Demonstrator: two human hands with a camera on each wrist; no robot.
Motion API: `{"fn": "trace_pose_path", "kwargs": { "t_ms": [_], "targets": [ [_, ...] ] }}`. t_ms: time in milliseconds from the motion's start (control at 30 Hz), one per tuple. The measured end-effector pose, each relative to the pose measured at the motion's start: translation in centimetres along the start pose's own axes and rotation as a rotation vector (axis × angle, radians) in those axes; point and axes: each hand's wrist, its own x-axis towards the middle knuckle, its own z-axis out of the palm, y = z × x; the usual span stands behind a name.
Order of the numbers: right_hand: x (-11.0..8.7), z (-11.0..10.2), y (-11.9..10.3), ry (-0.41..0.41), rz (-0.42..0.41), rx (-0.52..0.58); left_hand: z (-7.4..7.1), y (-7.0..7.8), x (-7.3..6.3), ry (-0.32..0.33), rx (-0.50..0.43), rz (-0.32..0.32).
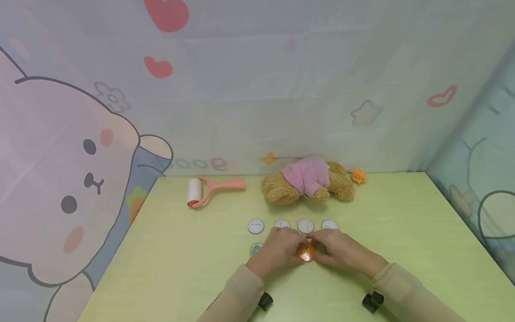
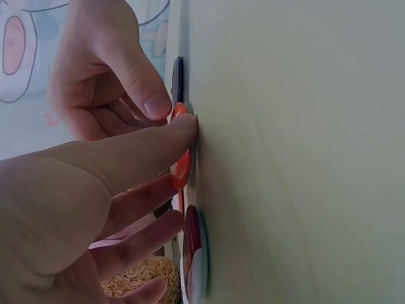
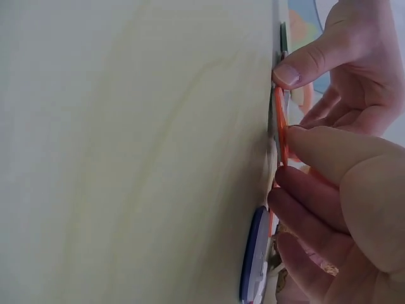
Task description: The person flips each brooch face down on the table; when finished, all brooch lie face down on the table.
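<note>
An orange round badge [image 1: 306, 253] lies low over the table between my two hands. My left hand [image 1: 279, 251] pinches its left edge between thumb and finger; the left wrist view shows the orange rim [image 2: 181, 168] there. From the other side, my right hand [image 1: 347, 251] holds the badge with thumb and fingertips, seen also in the right wrist view at the orange edge [image 3: 281, 120]. A teal round badge [image 1: 255, 248] sits beside my left wrist, partly covered. Near my right fingers is a dark blue badge [image 3: 254, 253], mostly hidden in the head view.
Behind the hands runs a row of several white discs, such as the leftmost disc [image 1: 255, 226], with thin lines across. Farther back lie a pink lint roller [image 1: 219, 185], a teddy bear in a pink top [image 1: 307, 176] and a small orange ball [image 1: 359, 175]. A printed curtain hangs behind.
</note>
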Motion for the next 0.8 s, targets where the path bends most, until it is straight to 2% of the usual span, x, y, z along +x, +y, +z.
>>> {"fn": "trace_pose_path", "kwargs": {
  "t_ms": [167, 467, 633, 800],
  "targets": [
    [0.07, 0.10, 0.09, -0.008, -0.003, -0.016, 0.31, -0.02, 0.03, -0.022, -0.016, -0.001],
    [0.00, -0.13, 0.24, -0.052, 0.008, -0.019, 0.03, 0.07, -0.05, -0.017, -0.004, -0.015],
    [-0.05, -0.03, 0.29, -0.043, -0.012, -0.035, 0.06, 0.05, 0.08, -0.033, -0.016, -0.027],
    [-0.03, 0.06, 0.30, -0.016, -0.024, -0.061, 0.24, 0.05, 0.24, -0.021, 0.018, -0.017]
  ]
}}
